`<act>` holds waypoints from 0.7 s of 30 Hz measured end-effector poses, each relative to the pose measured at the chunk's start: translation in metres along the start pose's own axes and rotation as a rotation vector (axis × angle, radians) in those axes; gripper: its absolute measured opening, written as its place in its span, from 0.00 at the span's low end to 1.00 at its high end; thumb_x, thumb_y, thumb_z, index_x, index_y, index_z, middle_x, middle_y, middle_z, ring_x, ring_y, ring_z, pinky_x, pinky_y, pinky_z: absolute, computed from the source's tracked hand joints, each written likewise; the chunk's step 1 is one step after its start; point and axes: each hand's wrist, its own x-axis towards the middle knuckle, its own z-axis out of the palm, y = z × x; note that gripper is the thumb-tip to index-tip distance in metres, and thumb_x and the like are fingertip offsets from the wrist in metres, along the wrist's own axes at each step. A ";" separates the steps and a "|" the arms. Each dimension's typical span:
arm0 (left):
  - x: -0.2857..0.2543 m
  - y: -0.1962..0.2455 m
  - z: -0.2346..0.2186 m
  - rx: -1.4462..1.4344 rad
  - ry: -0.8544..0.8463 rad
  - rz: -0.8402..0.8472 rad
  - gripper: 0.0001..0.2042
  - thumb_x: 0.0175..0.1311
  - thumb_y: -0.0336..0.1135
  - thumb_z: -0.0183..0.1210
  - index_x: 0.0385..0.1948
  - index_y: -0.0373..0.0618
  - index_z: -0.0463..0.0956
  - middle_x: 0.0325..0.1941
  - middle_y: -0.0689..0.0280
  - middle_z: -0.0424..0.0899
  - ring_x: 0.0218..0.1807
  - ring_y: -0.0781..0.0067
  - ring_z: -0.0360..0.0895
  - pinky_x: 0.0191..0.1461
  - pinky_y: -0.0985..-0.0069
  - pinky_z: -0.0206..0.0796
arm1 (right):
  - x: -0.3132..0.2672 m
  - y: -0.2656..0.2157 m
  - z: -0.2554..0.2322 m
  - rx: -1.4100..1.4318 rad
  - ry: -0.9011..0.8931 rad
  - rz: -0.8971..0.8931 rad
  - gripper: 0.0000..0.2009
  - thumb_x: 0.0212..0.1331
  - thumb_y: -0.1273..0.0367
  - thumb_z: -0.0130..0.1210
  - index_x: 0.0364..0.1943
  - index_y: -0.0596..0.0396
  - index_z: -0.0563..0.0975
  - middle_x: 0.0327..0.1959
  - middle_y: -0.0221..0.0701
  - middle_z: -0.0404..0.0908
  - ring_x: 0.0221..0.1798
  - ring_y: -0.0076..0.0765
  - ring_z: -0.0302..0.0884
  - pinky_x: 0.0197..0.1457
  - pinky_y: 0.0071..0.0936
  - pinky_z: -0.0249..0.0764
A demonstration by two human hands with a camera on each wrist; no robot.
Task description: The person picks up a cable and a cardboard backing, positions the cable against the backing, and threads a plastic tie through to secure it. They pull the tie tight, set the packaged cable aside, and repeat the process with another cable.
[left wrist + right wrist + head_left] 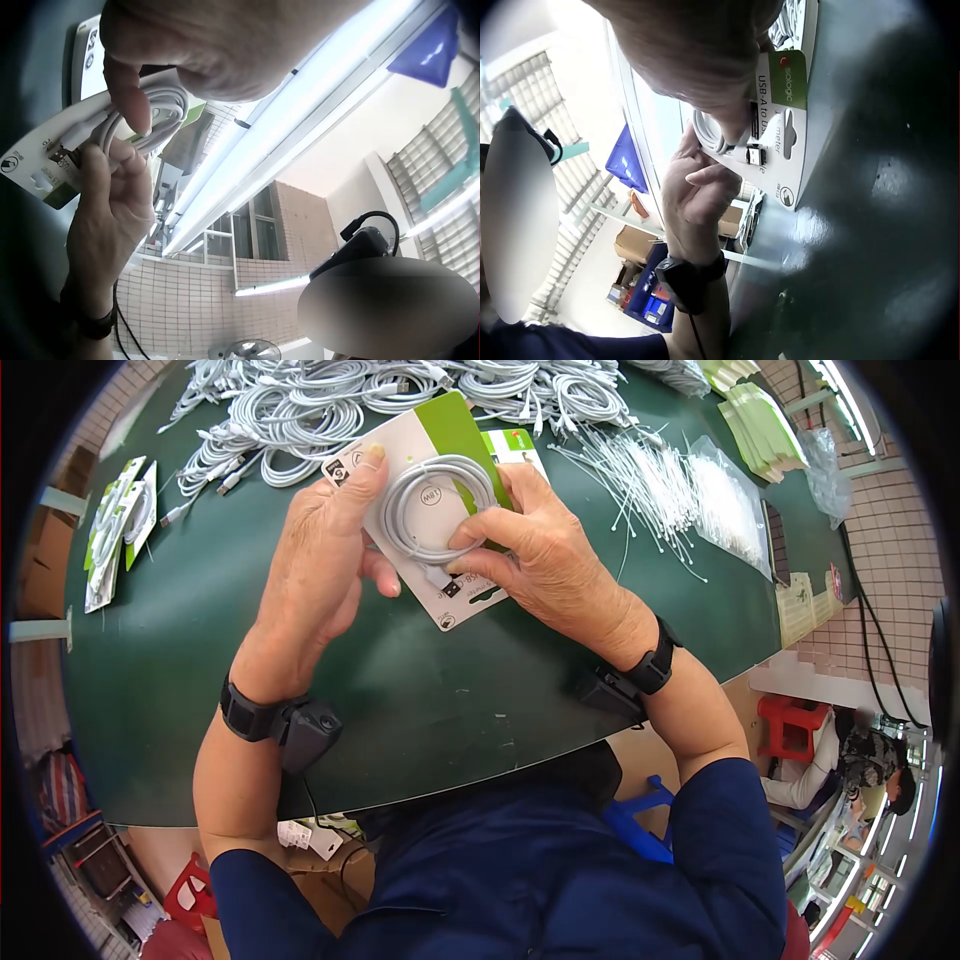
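Observation:
A white and green packaging card (445,612) is held over the table, tilted, with a coiled white USB cable (388,510) lying against its printed face. My left hand (318,555) grips the card's left side, its thumb near the upper corner. Around the right side comes my right hand (565,555), which pinches the coil's lower right part between thumb and finger. Below the coil the cable's USB plug (450,589) lies on the card, also visible in the right wrist view beside the card's hang hole (790,135). The left fingers behind the card are mostly hidden.
Many coiled white cables (290,420) cover the table's far side. White cable ties (640,480) lie at the right, beside a clear bag of them (730,510). Green-white cards (760,430) are stacked at far right; carded cables (120,530) sit at the left edge.

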 end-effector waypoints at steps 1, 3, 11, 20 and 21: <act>0.001 -0.002 -0.001 0.001 0.006 -0.001 0.25 0.79 0.54 0.55 0.53 0.34 0.79 0.39 0.63 0.87 0.27 0.82 0.81 0.17 0.86 0.67 | 0.000 0.000 0.002 0.005 -0.010 0.013 0.13 0.49 0.71 0.77 0.39 0.51 0.85 0.52 0.42 0.75 0.55 0.50 0.78 0.54 0.41 0.79; 0.002 -0.005 -0.003 0.015 0.001 -0.006 0.25 0.79 0.54 0.55 0.53 0.34 0.79 0.38 0.63 0.87 0.27 0.82 0.81 0.17 0.86 0.67 | 0.000 0.002 0.003 0.017 -0.006 0.028 0.13 0.49 0.71 0.77 0.39 0.52 0.85 0.52 0.43 0.74 0.54 0.52 0.77 0.53 0.42 0.79; -0.001 -0.001 0.013 -0.073 0.007 0.042 0.19 0.77 0.43 0.61 0.55 0.33 0.79 0.40 0.63 0.88 0.29 0.82 0.83 0.19 0.88 0.69 | 0.005 0.007 0.000 0.104 0.120 0.008 0.16 0.45 0.68 0.80 0.38 0.51 0.85 0.44 0.35 0.79 0.48 0.43 0.79 0.49 0.37 0.79; 0.002 -0.005 0.012 -0.025 -0.029 0.015 0.15 0.76 0.38 0.63 0.51 0.32 0.82 0.39 0.64 0.88 0.23 0.87 0.75 0.17 0.87 0.58 | 0.000 -0.002 0.004 0.026 0.262 0.027 0.15 0.42 0.66 0.82 0.34 0.50 0.87 0.40 0.35 0.79 0.40 0.39 0.80 0.41 0.34 0.78; 0.001 -0.005 0.013 -0.025 -0.022 0.012 0.15 0.76 0.38 0.63 0.50 0.33 0.82 0.37 0.64 0.88 0.22 0.88 0.73 0.17 0.87 0.57 | 0.000 -0.002 0.004 0.011 0.263 0.038 0.15 0.42 0.65 0.82 0.34 0.50 0.87 0.39 0.35 0.79 0.39 0.39 0.80 0.40 0.34 0.77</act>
